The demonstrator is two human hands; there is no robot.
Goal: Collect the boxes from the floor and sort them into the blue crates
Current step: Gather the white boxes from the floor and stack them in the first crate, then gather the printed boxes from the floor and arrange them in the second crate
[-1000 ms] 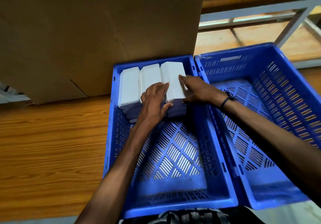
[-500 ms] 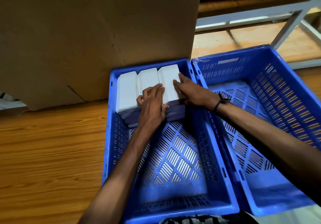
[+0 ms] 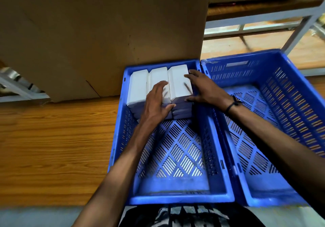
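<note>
Two blue crates sit side by side, long sides touching, on a wood-grain floor [image 3: 52, 147]. The left crate [image 3: 175, 199] holds the white boxes [image 3: 158, 79]; the right crate [image 3: 299, 103] shows only its slotted base.

Boxes: three stacks, packed side by side against the far wall of the left crate. Left stack [image 3: 138, 87], middle stack, right stack [image 3: 178, 84]. Several layers are visible at the near faces; exact count cannot be told. The near part of this crate's base is bare.

Left hand [image 3: 156, 103]: palm down on the middle stack, fingers spread flat over the top box, thumb hooked over the near edge at the seam with the right stack. Flat, not clenched; pressing rather than gripping, as far as can be seen.

Right hand [image 3: 202, 89]: reaches across the shared crate walls, fingers extended flat against the right side and top of the right stack, thumb at the stack's near corner. Open and flat, in contact, not closed around anything. A dark band [image 3: 232, 103] is on that wrist.

Some motion blur around both hands' fingertips.

Surroundings: a large brown cardboard carton [image 3: 105, 33] stands directly behind the left crate, touching or just beside its far wall. A grey metal rack frame [image 3: 299, 26] stands behind the right crate.
</note>
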